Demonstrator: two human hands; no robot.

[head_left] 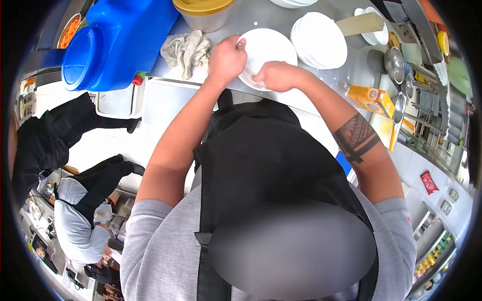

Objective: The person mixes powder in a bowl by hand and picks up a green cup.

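A round white bowl rests near the front edge of the metal table. My left hand grips its left rim, fingers closed. Over the lower part of the bowl is my right hand, its fingers bunched inside; what they hold, if anything, is hidden. Small whitish bits show near these fingertips. A crumpled cloth lies left of my left hand. Right of the bowl stands a stack of white bowls.
A blue container stands at the left, and a tub with a gold lid behind the cloth. An orange box, metal bowls and a beige cylinder are at the right. Two people in dark trousers are at the left.
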